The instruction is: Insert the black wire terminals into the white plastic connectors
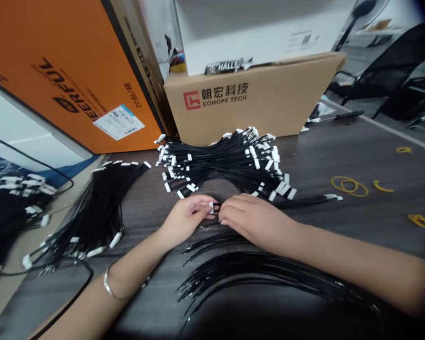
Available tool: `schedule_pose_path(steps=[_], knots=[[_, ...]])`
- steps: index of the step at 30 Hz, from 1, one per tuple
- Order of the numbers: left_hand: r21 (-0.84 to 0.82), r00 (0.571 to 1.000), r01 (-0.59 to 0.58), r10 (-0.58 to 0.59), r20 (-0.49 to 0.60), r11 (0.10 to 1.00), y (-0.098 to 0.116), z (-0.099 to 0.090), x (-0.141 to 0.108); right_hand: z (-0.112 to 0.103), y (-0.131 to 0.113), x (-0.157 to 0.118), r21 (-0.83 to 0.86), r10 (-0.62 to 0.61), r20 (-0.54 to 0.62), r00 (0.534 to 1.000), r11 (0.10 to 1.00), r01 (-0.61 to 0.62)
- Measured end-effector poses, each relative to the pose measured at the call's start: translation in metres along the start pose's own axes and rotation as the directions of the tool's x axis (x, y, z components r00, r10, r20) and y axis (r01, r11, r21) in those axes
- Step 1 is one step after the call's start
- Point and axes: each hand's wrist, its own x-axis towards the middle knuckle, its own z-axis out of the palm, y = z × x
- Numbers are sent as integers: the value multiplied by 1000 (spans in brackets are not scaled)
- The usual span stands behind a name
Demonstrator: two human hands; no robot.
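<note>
My left hand pinches a small white connector between thumb and fingertips. Just to its right, my right hand is closed around black wire at the connector's side; its fingertips partly hide the wire. A thin bundle of black wires with white tips extends rightward from behind my right hand. Nearer me, loose black wires with bare, shiny ends lie in a curved bundle under my right forearm. Beyond my hands sits a large pile of black cables with white connectors at both ends.
At left lie another cable bundle and a further heap. A cardboard box and an orange box stand behind. Yellow rubber bands lie at right. A black cord crosses the left front.
</note>
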Motion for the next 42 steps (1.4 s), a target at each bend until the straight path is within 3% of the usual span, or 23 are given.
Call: schedule_pose_path(steps=[4, 8, 14, 22, 30, 36, 42], knots=[[-66, 1000, -11, 12, 6, 998, 1, 4, -3, -3, -1, -2, 43, 119, -19, 993, 992, -119], [-250, 995, 80, -63, 76, 965, 2, 14, -10, -10, 2, 0, 119, 270, -33, 962, 957, -265], [-325, 986, 160, -135, 97, 932, -3, 20, -16, -19, 6, 5, 207, 439, 113, 891, 867, -453], [-313, 987, 151, -127, 93, 938, -2, 19, -15, -25, 5, 6, 118, 494, 182, 850, 847, -518], [-270, 988, 146, -129, 79, 952, -1, 20, -15, -22, 7, 5, 140, 475, 191, 859, 853, -503], [-253, 986, 161, -148, 71, 954, 0, 20, -14, -15, 8, 5, 248, 419, 130, 899, 864, -438], [-287, 983, 180, -158, 97, 941, -3, 17, -14, -13, 8, 5, 341, 433, 196, 880, 811, -475]])
